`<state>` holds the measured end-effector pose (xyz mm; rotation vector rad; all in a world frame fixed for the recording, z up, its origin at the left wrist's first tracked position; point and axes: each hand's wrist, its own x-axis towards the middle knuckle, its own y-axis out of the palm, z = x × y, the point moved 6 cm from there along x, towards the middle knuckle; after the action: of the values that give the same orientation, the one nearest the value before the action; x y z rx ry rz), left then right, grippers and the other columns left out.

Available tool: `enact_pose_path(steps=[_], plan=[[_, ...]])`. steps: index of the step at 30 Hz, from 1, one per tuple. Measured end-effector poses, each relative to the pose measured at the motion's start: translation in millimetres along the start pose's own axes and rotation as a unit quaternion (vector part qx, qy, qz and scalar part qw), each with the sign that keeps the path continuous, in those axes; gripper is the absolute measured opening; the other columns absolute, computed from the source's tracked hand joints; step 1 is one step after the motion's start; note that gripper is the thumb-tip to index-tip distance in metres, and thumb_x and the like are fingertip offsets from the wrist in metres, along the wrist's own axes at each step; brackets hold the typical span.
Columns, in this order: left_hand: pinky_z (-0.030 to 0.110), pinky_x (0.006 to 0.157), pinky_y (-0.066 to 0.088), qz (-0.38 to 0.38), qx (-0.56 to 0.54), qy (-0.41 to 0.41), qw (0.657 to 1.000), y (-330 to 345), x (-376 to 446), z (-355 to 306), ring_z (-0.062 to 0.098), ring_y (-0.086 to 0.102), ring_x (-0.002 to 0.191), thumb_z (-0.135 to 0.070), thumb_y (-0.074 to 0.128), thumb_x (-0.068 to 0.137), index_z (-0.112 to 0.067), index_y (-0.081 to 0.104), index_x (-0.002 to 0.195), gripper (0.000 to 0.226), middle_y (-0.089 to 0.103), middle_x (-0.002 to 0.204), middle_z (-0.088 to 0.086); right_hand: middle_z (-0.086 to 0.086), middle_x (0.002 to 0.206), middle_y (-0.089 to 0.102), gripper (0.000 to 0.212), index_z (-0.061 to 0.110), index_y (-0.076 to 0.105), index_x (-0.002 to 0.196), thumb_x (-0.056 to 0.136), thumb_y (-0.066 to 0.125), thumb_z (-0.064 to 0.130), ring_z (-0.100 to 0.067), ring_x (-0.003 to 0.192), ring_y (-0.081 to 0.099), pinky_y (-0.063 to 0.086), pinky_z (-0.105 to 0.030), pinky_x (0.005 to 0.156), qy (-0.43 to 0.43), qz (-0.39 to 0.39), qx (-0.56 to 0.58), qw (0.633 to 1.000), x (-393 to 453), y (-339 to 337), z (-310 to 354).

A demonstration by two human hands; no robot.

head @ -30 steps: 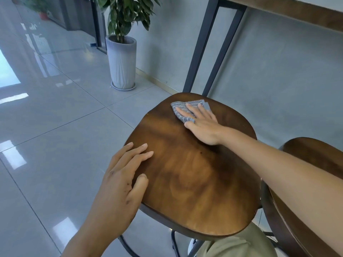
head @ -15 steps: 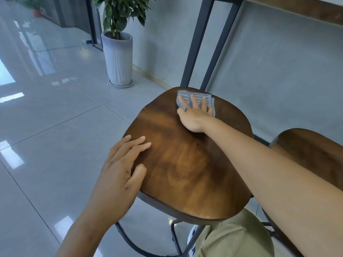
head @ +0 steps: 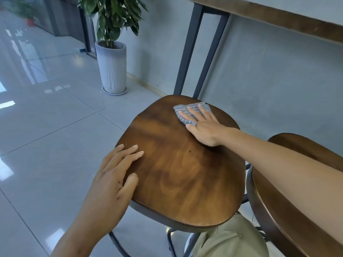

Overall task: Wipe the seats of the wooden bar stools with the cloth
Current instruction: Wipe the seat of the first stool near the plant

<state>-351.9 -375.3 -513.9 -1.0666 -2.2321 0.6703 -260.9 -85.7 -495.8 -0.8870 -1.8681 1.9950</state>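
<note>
Tiled floor (head: 55, 138); stool seat (head: 181, 169) steadied by flat left hand (head: 113, 177); cloth (head: 187, 113) half hidden under flat right hand (head: 204, 127); 2nd stool (head: 289, 216) cut off.

Potted plant (head: 111, 52) (grey pot), tiled floor (head: 46, 127)

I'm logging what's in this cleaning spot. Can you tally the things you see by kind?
Brown wooden bar stool seats: 2
Grey striped cloth: 1, under the right hand
Green potted plants: 2
Wooden counter on dark metal legs: 1
Total: 6
</note>
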Motion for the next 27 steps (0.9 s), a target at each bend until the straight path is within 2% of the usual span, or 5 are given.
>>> enact_pose_path(steps=[4, 8, 13, 20, 27], plan=[[-0.003, 0.105, 0.005, 0.006, -0.003, 0.001, 1.0, 0, 0, 0, -0.011, 0.01, 0.144, -0.03, 0.037, 0.09, -0.036, 0.053, 0.138, 0.051, 0.034, 0.145, -0.038, 0.011, 0.165, -0.019, 0.053, 0.054, -0.013, 0.151, 0.103, 0.007, 0.053, -0.025, 0.151, -0.022, -0.011, -0.046, 0.122, 0.063, -0.005, -0.01, 0.998, 11, -7, -35], [0.005, 0.107, 0.008, 0.008, -0.004, 0.001, 1.0, -1, 0, 0, -0.012, 0.009, 0.144, -0.031, 0.035, 0.09, -0.036, 0.052, 0.139, 0.052, 0.034, 0.147, -0.035, 0.008, 0.166, -0.019, 0.053, 0.05, -0.013, 0.153, 0.103, 0.007, 0.05, -0.03, 0.152, -0.016, -0.009, -0.046, 0.122, 0.141, -0.005, 0.016, 0.99, 12, -10, -49], [0.006, 0.108, 0.008, 0.005, -0.013, 0.0, 1.0, 0, -1, 0, -0.012, 0.01, 0.143, -0.031, 0.035, 0.09, -0.035, 0.052, 0.139, 0.051, 0.037, 0.148, -0.03, 0.003, 0.163, -0.027, 0.056, 0.046, -0.017, 0.153, 0.102, 0.005, 0.054, -0.037, 0.148, -0.026, -0.015, -0.052, 0.12, 0.21, 0.002, 0.061, 0.976, 0, 0, -29], [0.005, 0.108, 0.007, 0.003, -0.016, -0.003, 1.0, 0, -1, 0, -0.011, 0.011, 0.144, -0.032, 0.034, 0.089, -0.032, 0.052, 0.14, 0.053, 0.038, 0.15, -0.025, 0.003, 0.163, -0.026, 0.056, 0.047, -0.017, 0.153, 0.102, 0.005, 0.057, -0.034, 0.147, -0.029, -0.018, -0.051, 0.119, 0.127, 0.037, 0.098, 0.986, -53, 21, 25], [0.021, 0.115, 0.012, 0.007, -0.01, -0.006, 1.0, 1, -1, 3, -0.009, 0.011, 0.145, -0.035, 0.033, 0.09, -0.033, 0.051, 0.14, 0.053, 0.037, 0.151, -0.023, 0.01, 0.159, -0.036, 0.056, 0.052, -0.028, 0.146, 0.102, 0.007, 0.057, -0.025, 0.146, -0.033, -0.017, -0.046, 0.12, 0.018, 0.082, 0.054, 0.995, -106, 32, 49]])
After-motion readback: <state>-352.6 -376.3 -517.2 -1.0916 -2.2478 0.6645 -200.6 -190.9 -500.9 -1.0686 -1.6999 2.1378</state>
